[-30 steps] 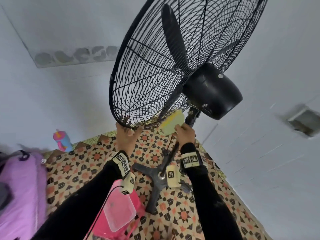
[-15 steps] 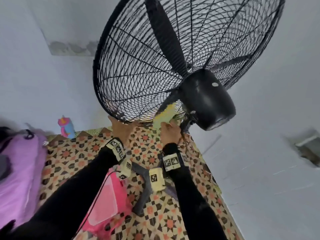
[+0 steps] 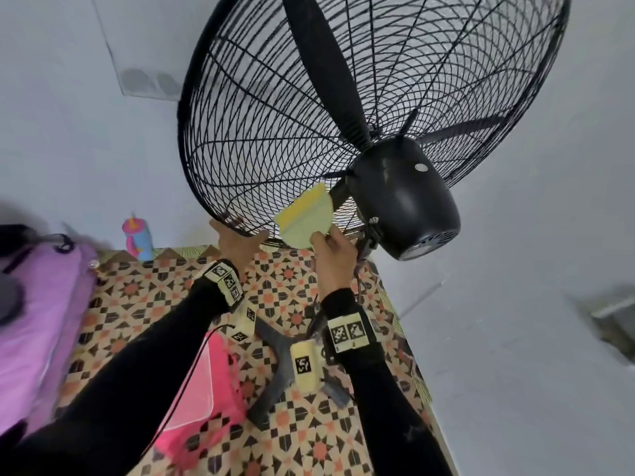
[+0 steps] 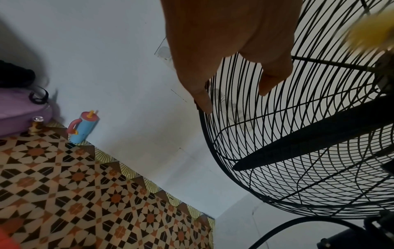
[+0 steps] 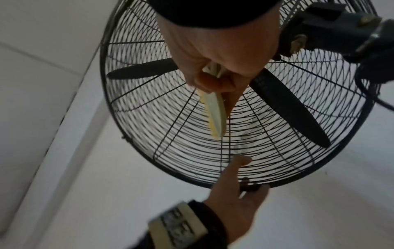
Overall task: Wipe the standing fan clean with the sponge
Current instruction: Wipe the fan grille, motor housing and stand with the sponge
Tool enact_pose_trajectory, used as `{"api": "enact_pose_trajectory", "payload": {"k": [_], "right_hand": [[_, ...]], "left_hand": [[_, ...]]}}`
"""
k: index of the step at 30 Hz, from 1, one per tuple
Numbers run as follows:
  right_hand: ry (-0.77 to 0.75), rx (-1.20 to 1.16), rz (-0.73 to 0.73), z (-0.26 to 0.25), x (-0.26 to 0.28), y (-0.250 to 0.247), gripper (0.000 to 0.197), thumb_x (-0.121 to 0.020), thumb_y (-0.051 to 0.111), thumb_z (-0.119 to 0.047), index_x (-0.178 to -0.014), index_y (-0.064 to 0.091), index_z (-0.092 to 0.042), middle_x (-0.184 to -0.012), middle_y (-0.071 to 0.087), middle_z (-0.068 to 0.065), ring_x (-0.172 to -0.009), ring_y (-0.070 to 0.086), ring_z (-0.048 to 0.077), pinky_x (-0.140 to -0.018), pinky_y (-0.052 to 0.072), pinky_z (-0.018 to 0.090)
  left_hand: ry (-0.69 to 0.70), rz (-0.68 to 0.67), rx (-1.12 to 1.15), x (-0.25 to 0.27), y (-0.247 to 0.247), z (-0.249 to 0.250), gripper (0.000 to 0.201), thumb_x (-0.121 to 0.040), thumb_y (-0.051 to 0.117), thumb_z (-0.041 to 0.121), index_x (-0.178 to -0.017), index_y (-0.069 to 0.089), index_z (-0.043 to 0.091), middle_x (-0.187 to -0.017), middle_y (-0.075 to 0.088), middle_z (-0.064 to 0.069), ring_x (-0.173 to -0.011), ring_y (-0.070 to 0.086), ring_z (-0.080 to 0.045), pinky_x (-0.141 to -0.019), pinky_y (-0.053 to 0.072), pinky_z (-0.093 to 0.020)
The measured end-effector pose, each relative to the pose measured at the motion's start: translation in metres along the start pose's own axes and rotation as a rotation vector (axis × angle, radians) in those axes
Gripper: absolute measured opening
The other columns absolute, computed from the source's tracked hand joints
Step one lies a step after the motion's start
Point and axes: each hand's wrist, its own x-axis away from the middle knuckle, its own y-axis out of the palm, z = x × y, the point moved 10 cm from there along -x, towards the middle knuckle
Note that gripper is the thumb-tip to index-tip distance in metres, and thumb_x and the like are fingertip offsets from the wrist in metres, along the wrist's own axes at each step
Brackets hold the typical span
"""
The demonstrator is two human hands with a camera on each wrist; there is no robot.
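A black standing fan with a wire cage [image 3: 261,139] and a motor housing [image 3: 402,197] leans overhead. My left hand [image 3: 240,231] grips the cage's bottom rim [image 4: 204,128], thumb on one side and fingers on the other [image 5: 238,190]. Just right of it, my right hand [image 3: 326,238] pinches a yellow sponge [image 3: 304,218] by its lower edge. The sponge lies against the rear of the cage beside the motor. In the right wrist view the sponge [image 5: 215,114] shows edge-on against the wires. It is a yellow blur [image 4: 370,32] in the left wrist view.
The fan's cross-shaped base [image 3: 278,365] stands on a patterned floor [image 3: 144,304] between my arms. A pink container [image 3: 202,383] sits under my left forearm, a purple bag [image 3: 34,321] at far left, a blue and pink bottle [image 3: 137,238] by the wall.
My right hand has carried the sponge up the rear of the cage towards the motor. The left hand has stayed on the bottom rim. My view has tilted up and closer.
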Motion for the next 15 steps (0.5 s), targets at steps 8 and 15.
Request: {"api": "enact_pose_trajectory", "payload": {"k": [8, 15], "right_hand": [[0.154, 0.051, 0.148, 0.029, -0.013, -0.021, 0.037, -0.089, 0.06, -0.034, -0.124, 0.065, -0.023, -0.11, 0.074, 0.005, -0.076, 0.072, 0.018, -0.083, 0.061, 0.045], [0.083, -0.032, 0.112, 0.016, -0.006, -0.035, 0.012, -0.096, 0.059, -0.009, -0.099, 0.07, -0.01, -0.096, 0.072, 0.001, -0.063, 0.068, 0.012, -0.058, 0.054, 0.022]], "left_hand": [[0.002, -0.008, 0.017, 0.014, 0.001, 0.005, 0.131, -0.087, 0.083, 0.033, -0.16, -0.024, 0.012, -0.167, 0.026, -0.02, -0.148, 0.035, -0.037, -0.116, 0.036, -0.049], [-0.044, -0.022, -0.034, 0.023, 0.0, 0.007, 0.138, -0.084, 0.084, 0.04, -0.157, -0.032, 0.019, -0.165, 0.024, -0.026, -0.144, 0.041, -0.042, -0.114, 0.041, -0.055]]}}
